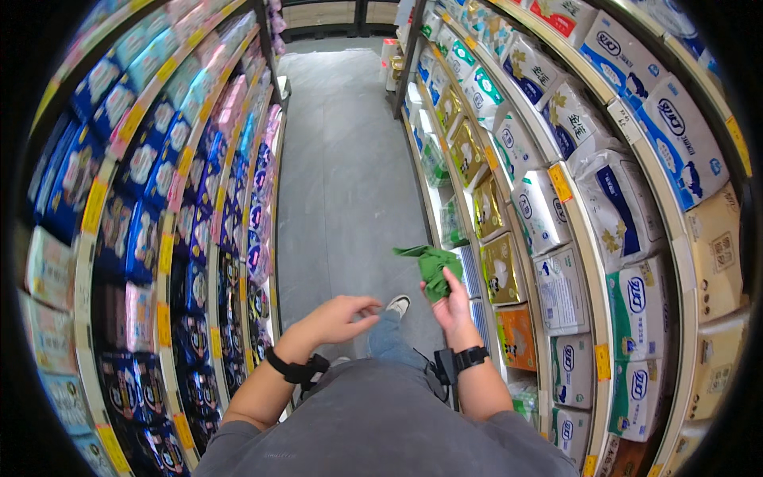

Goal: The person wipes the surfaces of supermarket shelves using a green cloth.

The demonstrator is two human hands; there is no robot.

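My right hand [451, 298] is closed around a crumpled green cloth [439, 271], held over the aisle close to the right-hand shelves. One end of the cloth sticks out to the left. My left hand [341, 319] is in front of my body on the left, its fingers apart and holding nothing. Black straps with small devices are on both wrists. A white shoe [399, 305] shows on the floor between the hands.
Right-hand shelves hold packs of tissue paper [614, 208], with yellow price tags [560, 182] along the edges. Blue and pink packages [143, 238] fill the left-hand shelves. A grey floor [343, 155] runs between them towards a dark-framed unit [322, 15].
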